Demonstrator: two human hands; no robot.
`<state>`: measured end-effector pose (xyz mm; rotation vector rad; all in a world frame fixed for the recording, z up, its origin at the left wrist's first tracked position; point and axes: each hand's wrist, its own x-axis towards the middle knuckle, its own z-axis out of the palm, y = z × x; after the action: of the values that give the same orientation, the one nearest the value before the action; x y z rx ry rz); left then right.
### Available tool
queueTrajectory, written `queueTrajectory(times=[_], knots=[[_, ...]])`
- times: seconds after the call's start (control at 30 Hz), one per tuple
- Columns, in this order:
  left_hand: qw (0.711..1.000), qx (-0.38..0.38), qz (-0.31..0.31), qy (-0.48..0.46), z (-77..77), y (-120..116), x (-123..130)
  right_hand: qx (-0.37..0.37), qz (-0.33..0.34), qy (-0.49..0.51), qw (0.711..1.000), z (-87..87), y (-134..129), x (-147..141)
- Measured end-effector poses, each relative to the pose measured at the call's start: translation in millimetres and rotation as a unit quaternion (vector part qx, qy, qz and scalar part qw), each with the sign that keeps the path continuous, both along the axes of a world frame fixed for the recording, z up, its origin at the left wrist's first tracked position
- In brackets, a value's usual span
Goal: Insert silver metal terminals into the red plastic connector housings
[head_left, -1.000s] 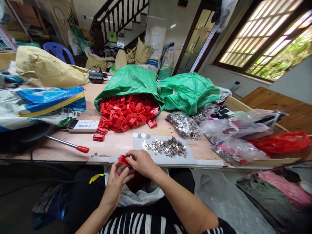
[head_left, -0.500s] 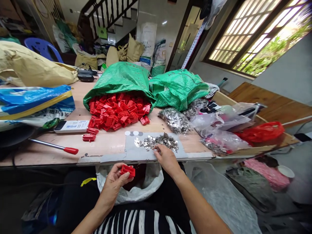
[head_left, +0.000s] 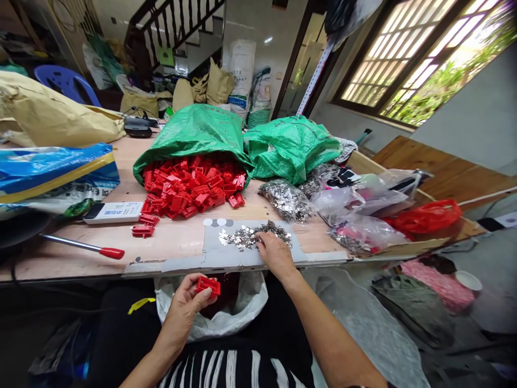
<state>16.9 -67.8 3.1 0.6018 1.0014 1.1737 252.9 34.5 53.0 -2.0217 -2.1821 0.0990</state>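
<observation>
A: Setting?
B: Indoor room: staircase (head_left: 173, 32) at the back, lattice window (head_left: 404, 59) to the right, plywood desk (head_left: 169, 253) directly before the seated person.

A: Left hand (head_left: 183, 307)?
B: Curled closed around a red plastic piece (head_left: 208, 286), held just above a white plastic bag (head_left: 210, 323) in the lap, below the desk edge.

A: Right hand (head_left: 274, 256)?
B: Fingers (head_left: 262, 241) bent, touching small silver metal pieces (head_left: 246, 237) spread on a grey card (head_left: 226, 253). Whether they pinch any piece: cannot tell.

A: Next out?
B: Past the card, a heap of red plastic parts (head_left: 189, 188) spills from the mouth of a green woven sack (head_left: 194, 134). Two loose red parts (head_left: 142, 230) lie on the desk just beside the heap.

A: To the sides?
B: Left: white box (head_left: 113, 213) and a metal rod with a red handle (head_left: 111, 253). Right: clear bag of silver pieces (head_left: 286, 200), second green sack (head_left: 291, 148), red plastic bag (head_left: 424, 215).
</observation>
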Motion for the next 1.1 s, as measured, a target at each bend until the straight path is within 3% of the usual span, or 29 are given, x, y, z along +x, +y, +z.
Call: queueTrajectory(times=[0.17, 0.43, 0.6, 0.8, 1.1], knots=[[1.000, -0.009, -0.002, 0.004, -0.1, 0, 1, -0.008, 0.011, -0.008, 1.000, 2.0, 0, 3], [1.000, -0.015, 0.020, 0.007, 4.9, 0, 6, 0.006, 0.056, 0.090, 0.994, 5.0, -12, 5], [0.999, -0.022, 0.037, 0.012, 10.2, -1, 11, 0.027, 0.044, 0.136, 0.989, 4.3, -12, 14], [0.999, -0.023, 0.021, 0.015, 8.8, 0, 7, 0.013, 0.033, 0.115, 0.993, 4.9, -10, 19], [1.000, -0.016, 0.022, 0.015, 5.3, -1, 9, 0.002, 0.046, 0.083, 0.995, 2.8, -12, 0]])
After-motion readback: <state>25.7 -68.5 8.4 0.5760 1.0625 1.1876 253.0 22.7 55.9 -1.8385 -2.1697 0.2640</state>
